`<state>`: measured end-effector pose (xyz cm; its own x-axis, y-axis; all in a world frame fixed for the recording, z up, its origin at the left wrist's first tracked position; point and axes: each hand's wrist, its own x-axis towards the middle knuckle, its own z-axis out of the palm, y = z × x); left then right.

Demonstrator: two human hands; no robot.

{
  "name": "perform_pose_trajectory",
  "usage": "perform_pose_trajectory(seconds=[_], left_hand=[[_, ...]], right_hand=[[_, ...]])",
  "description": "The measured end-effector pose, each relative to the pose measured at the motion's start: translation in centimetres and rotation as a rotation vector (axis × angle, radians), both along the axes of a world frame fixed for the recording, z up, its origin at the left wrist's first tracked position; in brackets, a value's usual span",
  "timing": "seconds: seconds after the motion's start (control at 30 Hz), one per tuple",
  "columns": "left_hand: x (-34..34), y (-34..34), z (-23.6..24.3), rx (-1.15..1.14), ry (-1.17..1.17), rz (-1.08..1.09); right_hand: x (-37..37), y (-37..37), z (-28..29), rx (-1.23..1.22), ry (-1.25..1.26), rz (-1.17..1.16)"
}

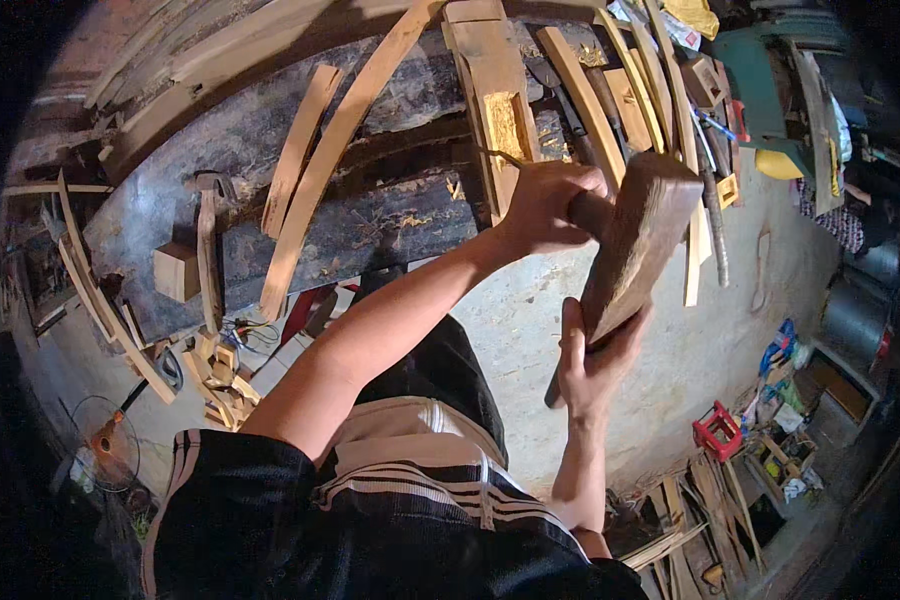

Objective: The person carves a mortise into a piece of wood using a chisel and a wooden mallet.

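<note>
My left hand (550, 208) is closed around a chisel; its dark round handle end (590, 214) sticks out to the right and its thin blade (505, 157) points left. The blade lies over a pale wooden board (480, 60) with a rough rectangular recess (506, 122) cut in it. My right hand (607, 362) grips a heavy wooden mallet (642, 235), its block-shaped head raised close to the camera, right of the chisel handle. Part of the mallet's handle shows below my fingers. The mallet head hides what lies behind it.
A dark, worn timber bench (390, 215) carries curved wooden strips (345, 150), a hammer (208, 240) and a wood block (176, 272). More strips and tools lie at the right. Offcuts (220, 380), a red crate (717, 430) and a plank pile (715, 510) are on the floor.
</note>
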<state>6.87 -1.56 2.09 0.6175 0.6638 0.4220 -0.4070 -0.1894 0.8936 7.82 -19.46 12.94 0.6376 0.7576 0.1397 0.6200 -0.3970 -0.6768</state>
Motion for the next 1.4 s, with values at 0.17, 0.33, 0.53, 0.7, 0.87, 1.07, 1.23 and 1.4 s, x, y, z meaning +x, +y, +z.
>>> perform_pose_trajectory(seconds=[0.17,0.33,0.53,0.7,0.87,1.07,1.23,1.4], left_hand=[[0.4,-1.3,0.0,0.290,0.132,0.246],[-0.7,-3.1,-1.6,0.432,0.138,0.163],[-2.8,-6.0,-5.3,0.793,0.203,0.008],[-2.2,-5.2,-4.0,0.597,0.221,0.064],[-0.5,-1.7,-0.6,0.337,0.091,0.196],[1.0,-1.4,0.4,0.282,0.086,0.174],[1.6,-1.2,0.2,0.391,0.114,0.158],[1.3,-1.5,0.1,0.361,0.136,0.172]], right_hand=[[-1.1,-1.3,1.1,0.362,0.302,-0.161],[0.3,-3.2,-2.0,-0.047,0.175,-0.093],[0.0,-6.9,-3.8,-0.013,0.172,-0.083],[-0.4,-7.3,-3.6,0.019,0.259,-0.151],[-0.2,-7.2,-3.0,0.085,0.375,-0.247],[0.6,-6.2,-1.7,0.165,0.367,-0.160],[1.6,-3.7,-0.3,0.312,0.335,-0.089],[1.6,-1.1,2.5,0.375,0.245,-0.199]])
